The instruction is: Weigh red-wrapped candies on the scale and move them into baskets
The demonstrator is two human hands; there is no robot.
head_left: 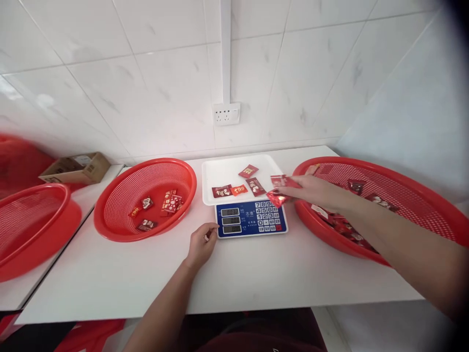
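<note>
My right hand (311, 189) is closed on red candy packets (277, 198) above the right edge of the scale, between its tray and the basket on the right. Several small red and orange packets (255, 186) lie on the scale's white tray (212, 171). The blue panel of the digital scale (252, 234) faces me with its keypad and three displays. At the panel's lower left corner rests my left hand (203, 242), its fingers curled in with nothing visible in them. The large red basket (414, 183) under my right forearm holds many wrapped packets; the forearm hides part of them.
To the left of the scale stands a red mesh basket (110, 208) with several packets inside. Farther left are another red basket (54, 234) and a cardboard box (78, 171). Behind the white table (146, 274) rises a tiled wall with a power socket (226, 114).
</note>
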